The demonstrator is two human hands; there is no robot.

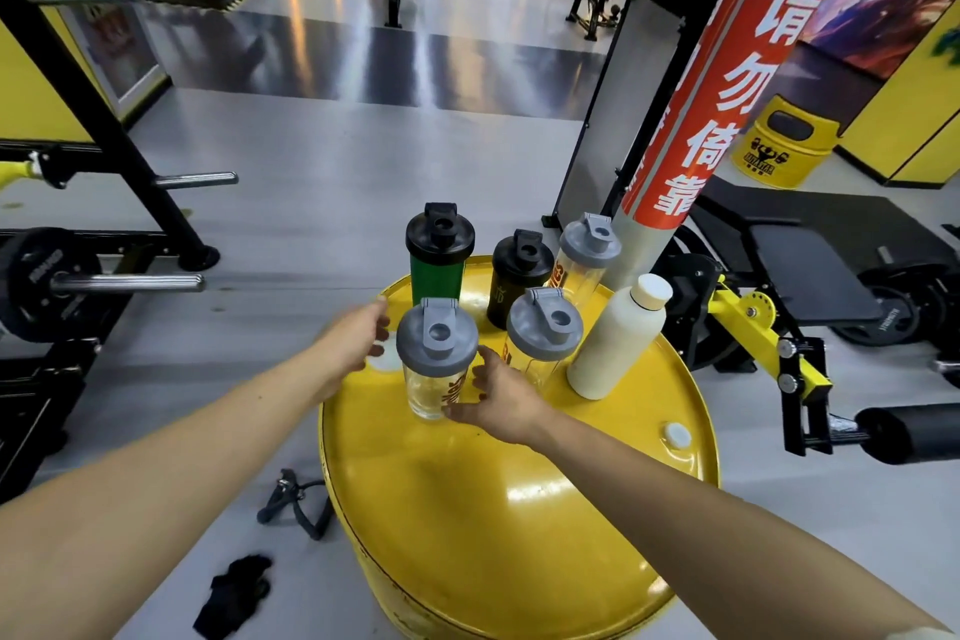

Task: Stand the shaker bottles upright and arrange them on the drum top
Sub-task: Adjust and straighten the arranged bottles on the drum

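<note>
Several bottles stand upright on the far half of the yellow drum top (498, 499). A clear shaker with a grey lid (435, 364) stands nearest. My right hand (501, 403) wraps its lower right side. My left hand (358, 340) hovers at its left, fingers spread, just off the lid. Behind stand a green shaker with a black lid (438, 255), a black shaker (518, 276), a second clear grey-lidded shaker (543, 335), a third one (586, 252) and a white bottle (618, 338).
A red and grey padded post (691, 120) rises right behind the drum. A black bench (800, 255) and yellow machine arm (763, 327) lie to the right. A barbell rack with plates (67, 276) stands left. A black strap (298, 499) and glove (236, 592) lie on the floor.
</note>
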